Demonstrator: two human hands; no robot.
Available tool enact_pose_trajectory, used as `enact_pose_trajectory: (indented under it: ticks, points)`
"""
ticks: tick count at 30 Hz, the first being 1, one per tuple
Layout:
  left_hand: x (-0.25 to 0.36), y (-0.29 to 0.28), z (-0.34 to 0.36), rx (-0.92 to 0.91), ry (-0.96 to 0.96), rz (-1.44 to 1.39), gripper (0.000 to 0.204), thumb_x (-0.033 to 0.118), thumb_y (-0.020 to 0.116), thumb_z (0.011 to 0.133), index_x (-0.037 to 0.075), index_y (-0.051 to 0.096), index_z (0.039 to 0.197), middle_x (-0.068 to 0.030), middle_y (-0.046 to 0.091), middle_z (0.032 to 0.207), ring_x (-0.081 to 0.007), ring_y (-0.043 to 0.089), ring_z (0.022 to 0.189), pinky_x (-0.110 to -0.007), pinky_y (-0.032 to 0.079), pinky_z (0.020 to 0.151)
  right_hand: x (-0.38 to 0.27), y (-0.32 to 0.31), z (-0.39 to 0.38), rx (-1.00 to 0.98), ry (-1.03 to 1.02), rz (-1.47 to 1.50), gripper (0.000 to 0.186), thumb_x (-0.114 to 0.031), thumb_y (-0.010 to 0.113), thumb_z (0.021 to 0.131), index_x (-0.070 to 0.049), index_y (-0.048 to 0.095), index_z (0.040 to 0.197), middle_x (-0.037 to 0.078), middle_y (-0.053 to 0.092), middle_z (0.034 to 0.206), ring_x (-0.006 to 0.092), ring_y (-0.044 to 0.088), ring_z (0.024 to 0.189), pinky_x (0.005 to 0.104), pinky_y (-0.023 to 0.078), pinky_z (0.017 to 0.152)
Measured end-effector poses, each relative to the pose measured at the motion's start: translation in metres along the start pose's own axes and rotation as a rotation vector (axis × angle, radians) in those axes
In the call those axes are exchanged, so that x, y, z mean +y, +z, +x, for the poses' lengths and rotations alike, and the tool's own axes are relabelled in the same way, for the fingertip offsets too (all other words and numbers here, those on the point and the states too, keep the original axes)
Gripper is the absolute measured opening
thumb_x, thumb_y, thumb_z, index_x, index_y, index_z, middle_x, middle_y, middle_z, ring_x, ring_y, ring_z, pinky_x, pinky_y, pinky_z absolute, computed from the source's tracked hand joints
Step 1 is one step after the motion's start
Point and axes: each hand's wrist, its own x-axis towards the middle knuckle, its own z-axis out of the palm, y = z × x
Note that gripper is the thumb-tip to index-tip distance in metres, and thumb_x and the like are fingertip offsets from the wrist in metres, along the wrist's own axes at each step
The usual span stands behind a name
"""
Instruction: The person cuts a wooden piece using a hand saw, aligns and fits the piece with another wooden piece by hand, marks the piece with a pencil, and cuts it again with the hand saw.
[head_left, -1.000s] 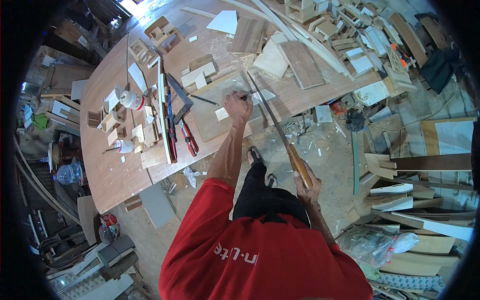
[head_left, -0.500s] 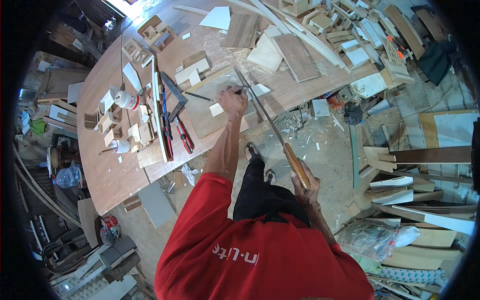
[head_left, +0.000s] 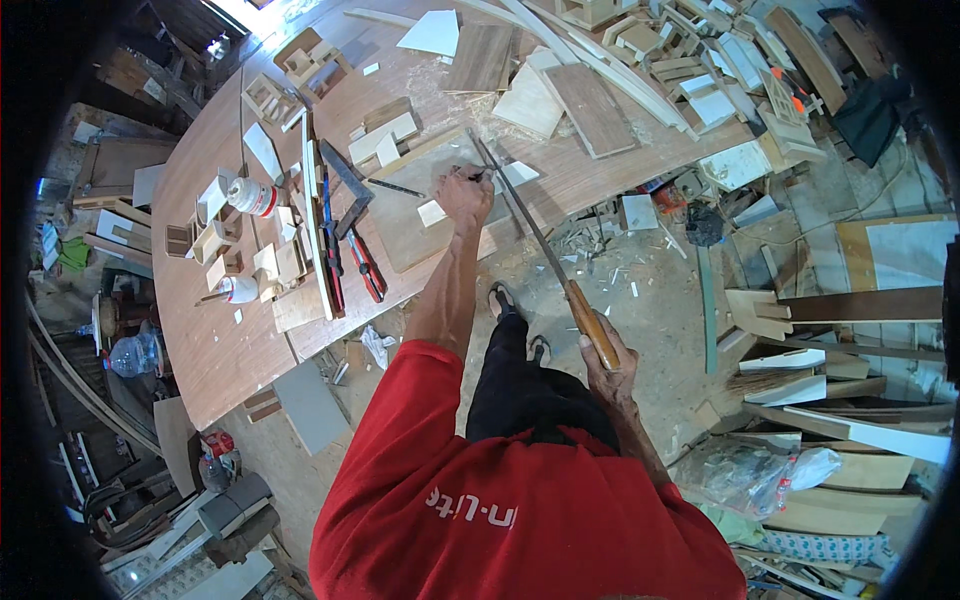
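My right hand (head_left: pixel 611 367) is wrapped around the wooden handle of a handsaw (head_left: pixel 592 325). Its long narrow blade slants up and left over the table's near edge. The far part of the blade crosses a white-faced wood strip (head_left: pixel 522 175), just right of my left hand (head_left: pixel 464 197). That hand is closed, its fingers curled down on the strip over a flat board (head_left: pixel 413 232); one end of the strip shows on either side of it. My fingertips are partly hidden. Left of the board lie a pencil (head_left: pixel 396 187) and a dark try square (head_left: pixel 346 190).
Red-handled tools (head_left: pixel 366 267), a white glue bottle (head_left: pixel 250 197) and small wooden pieces stand on the table (head_left: pixel 205 350) at left. Brown boards (head_left: pixel 590 110) and long strips lie at the far side. Stacked offcuts (head_left: pixel 830 395) line the right; scraps litter the floor (head_left: pixel 640 290).
The saw has shifted slightly along its stroke in my right hand. My left hand stays on the strip in about the same place.
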Motion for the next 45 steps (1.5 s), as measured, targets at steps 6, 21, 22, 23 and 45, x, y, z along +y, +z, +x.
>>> enact_pose_trajectory:
  ticks: [6, 21, 22, 23, 45]
  points:
    - [0.003, -0.003, 0.000, -0.019, -0.014, 0.005, 0.021, 0.039, 0.069, 0.078, 0.019, 0.074, 0.086, -0.0101, 0.067, 0.095, -0.0352, 0.059, 0.096, -0.049, 0.045, 0.085, 0.000, -0.001, -0.005, 0.014, -0.003, -0.019, 0.041, -0.009, 0.070, 0.086, 0.003, 0.058, 0.124, 0.020, 0.067, 0.115, 0.0239, 0.070, 0.098, 0.0299, 0.054, 0.081]
    - [-0.005, 0.003, 0.004, -0.007, 0.058, 0.077, 0.019, 0.037, 0.066, 0.079, 0.019, 0.073, 0.084, -0.0099, 0.067, 0.089, -0.0336, 0.061, 0.090, -0.048, 0.047, 0.080, -0.004, -0.002, -0.008, 0.010, -0.051, -0.062, 0.040, -0.010, 0.069, 0.087, 0.006, 0.059, 0.122, 0.022, 0.067, 0.114, 0.0265, 0.072, 0.092, 0.0314, 0.057, 0.073]
    - [-0.006, 0.003, 0.004, -0.011, 0.051, 0.077, 0.021, 0.038, 0.066, 0.079, 0.019, 0.073, 0.084, -0.0100, 0.067, 0.089, -0.0334, 0.061, 0.089, -0.047, 0.047, 0.079, -0.004, -0.002, -0.009, 0.009, -0.051, -0.062, 0.040, -0.010, 0.069, 0.087, 0.006, 0.059, 0.122, 0.022, 0.067, 0.114, 0.0265, 0.072, 0.092, 0.0314, 0.057, 0.073]
    - [-0.003, 0.002, 0.002, -0.013, 0.052, 0.075, 0.021, 0.038, 0.066, 0.079, 0.019, 0.073, 0.084, -0.0100, 0.067, 0.089, -0.0334, 0.061, 0.089, -0.047, 0.047, 0.079, -0.003, -0.004, -0.010, 0.007, -0.050, -0.067, 0.040, -0.011, 0.069, 0.087, 0.006, 0.059, 0.122, 0.022, 0.067, 0.114, 0.0266, 0.072, 0.091, 0.0313, 0.057, 0.072]
    - [-0.001, 0.000, 0.001, -0.002, 0.019, 0.031, 0.018, 0.032, 0.067, 0.076, 0.020, 0.073, 0.087, -0.0051, 0.067, 0.099, -0.0337, 0.054, 0.101, -0.050, 0.043, 0.084, -0.009, 0.000, 0.001, -0.036, -0.015, -0.035, 0.039, -0.011, 0.068, 0.088, 0.007, 0.058, 0.121, 0.021, 0.069, 0.107, 0.0214, 0.071, 0.082, 0.0292, 0.055, 0.068]
